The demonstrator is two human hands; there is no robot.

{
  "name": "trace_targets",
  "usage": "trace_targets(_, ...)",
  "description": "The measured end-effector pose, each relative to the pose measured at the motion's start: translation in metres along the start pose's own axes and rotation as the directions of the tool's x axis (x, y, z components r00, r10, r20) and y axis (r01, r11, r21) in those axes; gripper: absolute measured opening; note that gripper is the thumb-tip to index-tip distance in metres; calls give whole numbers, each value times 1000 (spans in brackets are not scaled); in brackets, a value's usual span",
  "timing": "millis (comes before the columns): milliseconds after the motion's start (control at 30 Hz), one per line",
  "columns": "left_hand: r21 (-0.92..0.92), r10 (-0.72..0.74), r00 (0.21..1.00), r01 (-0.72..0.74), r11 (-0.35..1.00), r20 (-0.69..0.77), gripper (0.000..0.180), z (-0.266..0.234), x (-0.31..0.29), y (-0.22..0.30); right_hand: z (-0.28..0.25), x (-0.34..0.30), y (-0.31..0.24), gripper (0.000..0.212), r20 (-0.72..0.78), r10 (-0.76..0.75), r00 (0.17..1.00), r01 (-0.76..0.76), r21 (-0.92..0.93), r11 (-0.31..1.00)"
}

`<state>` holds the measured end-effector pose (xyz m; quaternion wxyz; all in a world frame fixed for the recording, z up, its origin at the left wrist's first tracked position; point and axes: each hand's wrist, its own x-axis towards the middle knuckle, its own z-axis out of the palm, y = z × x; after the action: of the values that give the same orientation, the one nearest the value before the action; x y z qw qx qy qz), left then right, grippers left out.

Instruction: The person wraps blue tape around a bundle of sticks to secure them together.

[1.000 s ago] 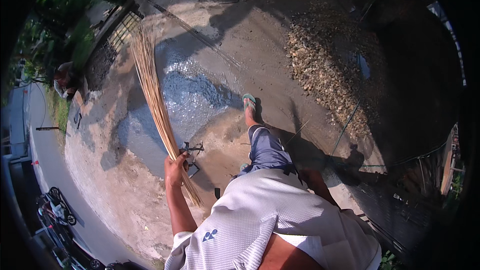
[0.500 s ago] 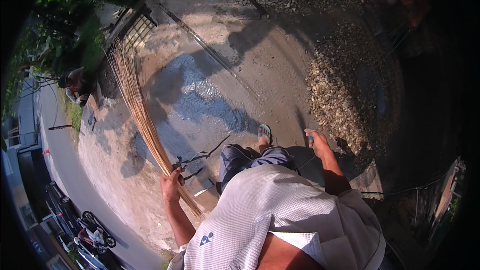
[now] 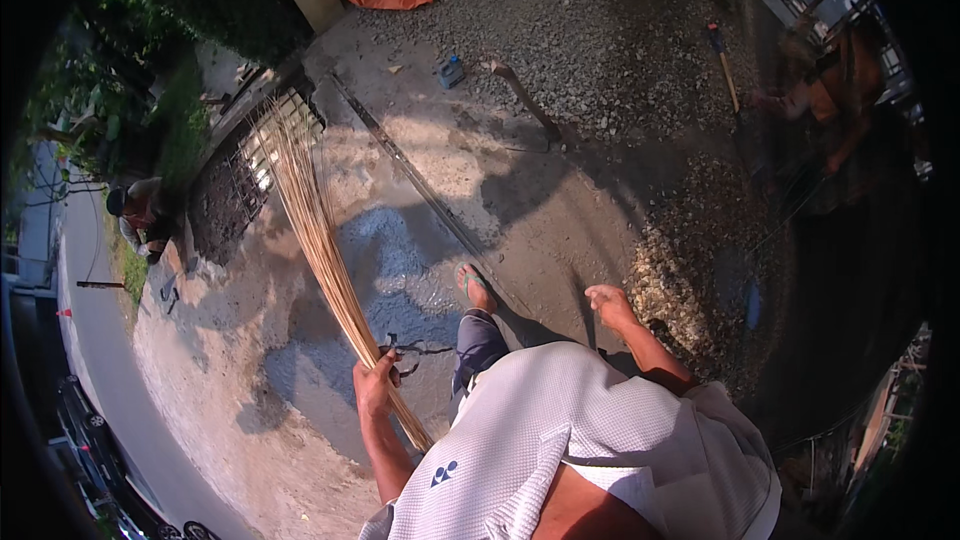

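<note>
My left hand [image 3: 374, 388] is closed around a long stick broom [image 3: 325, 275], a bundle of thin tan sticks. The bundle's loose ends fan out ahead to the far left, and its butt end reaches back beside my shirt. Dark straps [image 3: 425, 349] hang by that hand at the bundle. My right hand [image 3: 612, 308] hangs out over the ground to the right, fingers loosely bent and apart, with nothing visible in it. Beneath the broom lies a wet grey-blue cement patch [image 3: 385, 240]. One sandalled foot [image 3: 475, 290] is forward at the patch's right edge.
A long straight bar [image 3: 400, 160] lies across the ground ahead. To the right is a gravel heap [image 3: 670, 280]; more gravel [image 3: 590, 30] spreads farther off, near a blue container [image 3: 452, 71]. One person [image 3: 140, 215] crouches far left; another [image 3: 840, 90] is at right with a wooden-handled tool [image 3: 727, 70].
I have moved forward, with the bar and gravel now nearer and an orange sheet in fuller view. The broom stays in my left hand; my foot has stepped ahead.
</note>
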<state>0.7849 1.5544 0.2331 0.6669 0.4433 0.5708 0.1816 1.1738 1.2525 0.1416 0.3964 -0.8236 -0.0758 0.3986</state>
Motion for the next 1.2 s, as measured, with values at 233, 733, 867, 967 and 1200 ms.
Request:
trace_targets(233,85,-3,998,-2,996,62,15,22,115,124,-36,83,45,29,-357,17,934,-74,-145,987)
trace_targets(733,79,118,992,-114,990,-46,13,87,338,334,1,400,-278,40,-539,-1,842,249,386,888)
trace_targets(867,121,59,997,-52,991,-57,12,116,374,410,-8,486,-395,49,-259,2,966,135,512,849)
trace_targets(967,152,53,997,-43,987,-58,13,139,393,466,2,535,-478,53,-160,-110,981,155,307,939)
trace_targets(1200,192,86,994,-72,979,-64,15,174,461,527,68,617,-559,45,169,2,986,-70,401,913)
